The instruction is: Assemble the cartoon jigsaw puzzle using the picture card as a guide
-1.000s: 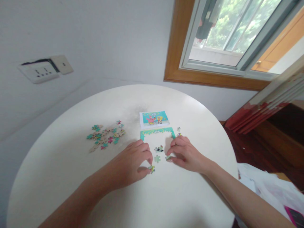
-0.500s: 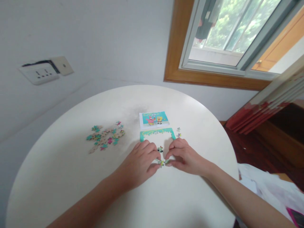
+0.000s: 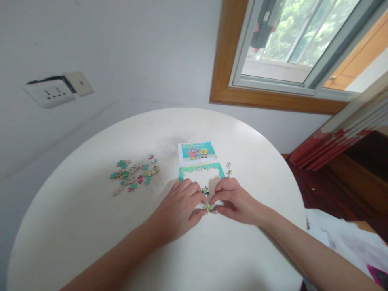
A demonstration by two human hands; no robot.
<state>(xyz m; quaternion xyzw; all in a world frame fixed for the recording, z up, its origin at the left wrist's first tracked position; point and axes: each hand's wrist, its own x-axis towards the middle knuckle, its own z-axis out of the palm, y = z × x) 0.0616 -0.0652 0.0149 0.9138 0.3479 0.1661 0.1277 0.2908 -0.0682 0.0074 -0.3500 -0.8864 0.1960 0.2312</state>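
My left hand (image 3: 182,206) pinches a small green and yellow puzzle piece (image 3: 208,208) between thumb and fingers. From the right, my right hand (image 3: 235,201) grips a pale green piece that meets it, mostly hidden by the fingertips. Just above the fingertips lies another piece (image 3: 205,190) with a dark and green print. Behind my hands is a teal puzzle border (image 3: 200,168), its lower part partly covered by them. A picture card (image 3: 197,152) with a pink and a yellow cartoon figure lies beyond the border.
Many loose puzzle pieces (image 3: 133,176) are heaped on the left of the round white table (image 3: 91,226). Two small pieces (image 3: 228,172) lie right of the border. A wall socket (image 3: 51,93), a wood-framed window and a red curtain surround the table; white bags are at lower right.
The piece in my right hand has moved slightly left, and the gap between the two held pieces has closed. My left hand has hardly moved.
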